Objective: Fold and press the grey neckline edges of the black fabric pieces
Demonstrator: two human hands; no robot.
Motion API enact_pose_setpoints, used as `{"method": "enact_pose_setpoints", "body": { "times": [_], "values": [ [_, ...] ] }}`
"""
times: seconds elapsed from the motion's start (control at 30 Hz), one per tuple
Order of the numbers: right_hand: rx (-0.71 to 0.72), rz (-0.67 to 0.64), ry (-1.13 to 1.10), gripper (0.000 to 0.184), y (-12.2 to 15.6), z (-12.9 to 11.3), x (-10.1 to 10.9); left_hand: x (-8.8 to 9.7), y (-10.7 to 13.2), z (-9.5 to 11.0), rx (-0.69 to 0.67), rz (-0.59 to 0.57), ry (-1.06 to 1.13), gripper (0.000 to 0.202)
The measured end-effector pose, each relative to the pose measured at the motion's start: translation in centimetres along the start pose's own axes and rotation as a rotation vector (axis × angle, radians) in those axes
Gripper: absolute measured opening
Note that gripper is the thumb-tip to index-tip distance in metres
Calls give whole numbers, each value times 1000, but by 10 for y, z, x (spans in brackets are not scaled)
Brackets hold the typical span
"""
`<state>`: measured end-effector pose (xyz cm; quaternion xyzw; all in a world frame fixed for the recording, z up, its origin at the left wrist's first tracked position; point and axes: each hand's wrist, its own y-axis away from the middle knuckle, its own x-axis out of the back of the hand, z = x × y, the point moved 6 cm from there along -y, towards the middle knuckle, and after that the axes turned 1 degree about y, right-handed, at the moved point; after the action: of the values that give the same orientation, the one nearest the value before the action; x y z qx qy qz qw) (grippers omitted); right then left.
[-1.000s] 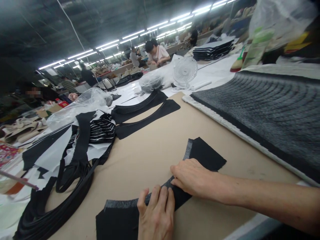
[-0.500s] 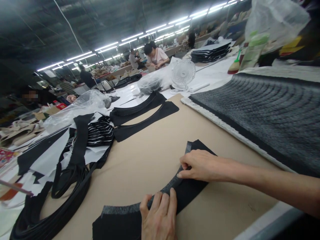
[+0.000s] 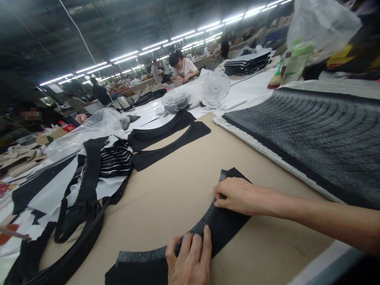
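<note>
A curved black fabric piece [image 3: 221, 229] with a folded grey inner edge lies on the tan table [image 3: 178, 186] right in front of me. My left hand [image 3: 190, 259] presses on its middle, fingers flat and together over the folded edge. My right hand [image 3: 237, 196] rests on the far end of the same piece, fingers stretched along the fold and pressing it down. Neither hand lifts the fabric off the table.
Two more curved black pieces [image 3: 166, 136] lie further back. Black strips and striped cloth [image 3: 97, 166] are heaped at left. A grey stack of cut material [image 3: 311, 126] fills the right. A small white fan [image 3: 215, 89] and plastic bags [image 3: 95, 126] stand behind. Other people work at distant tables.
My right hand slid along the fold toward the far end of the piece, covering more of it. My left hand stayed pressed on the middle.
</note>
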<state>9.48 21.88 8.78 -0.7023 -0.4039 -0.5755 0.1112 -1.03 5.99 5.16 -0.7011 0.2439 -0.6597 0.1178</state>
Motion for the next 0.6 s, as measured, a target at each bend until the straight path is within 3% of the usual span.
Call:
{"method": "enact_pose_setpoints", "body": {
  "times": [0.6],
  "values": [
    [14,82,102,16,7,-3,-8,-1,-1,2,-37,-25,-94,33]
  ]
}}
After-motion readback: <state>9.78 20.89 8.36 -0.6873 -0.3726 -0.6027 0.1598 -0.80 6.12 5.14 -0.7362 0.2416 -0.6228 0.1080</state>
